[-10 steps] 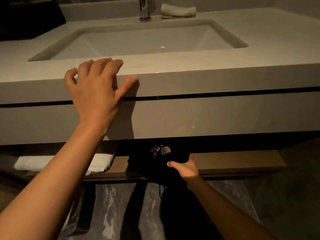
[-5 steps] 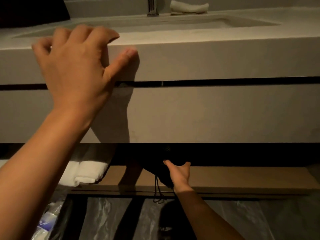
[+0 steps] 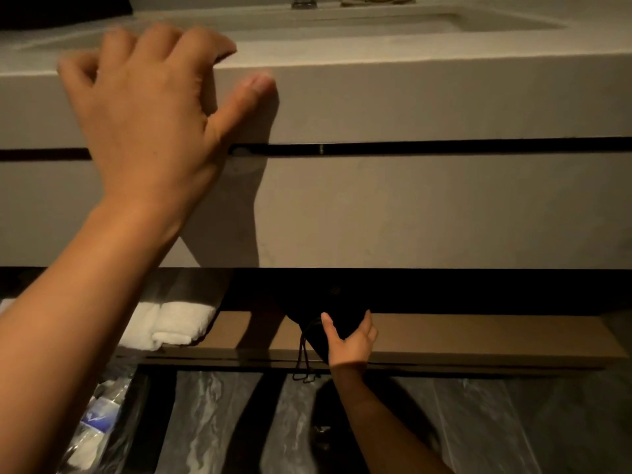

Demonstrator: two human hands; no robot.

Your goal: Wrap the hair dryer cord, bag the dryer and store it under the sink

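A black drawstring bag (image 3: 328, 309) lies on the brown wooden shelf (image 3: 478, 333) under the sink counter, its top lost in shadow. Its drawstring (image 3: 302, 364) hangs over the shelf's front edge. My right hand (image 3: 350, 340) reaches up from below, thumb and fingers spread around the bag's lower end and touching it. My left hand (image 3: 154, 111) rests on the front edge of the pale counter (image 3: 427, 97), fingers curled over the top, thumb on the face. The dryer itself is hidden inside the bag.
Rolled white towels (image 3: 171, 323) sit on the shelf to the left of the bag. Below the shelf is a dark marbled floor (image 3: 478, 422) and, at lower left, a clear plastic bag with packets (image 3: 95, 425). The basin (image 3: 342, 22) and tap are above.
The view has dropped lower and closer to the counter front. My right hand has pushed the bag further back onto the shelf, under the counter. My left hand stays on the counter edge.
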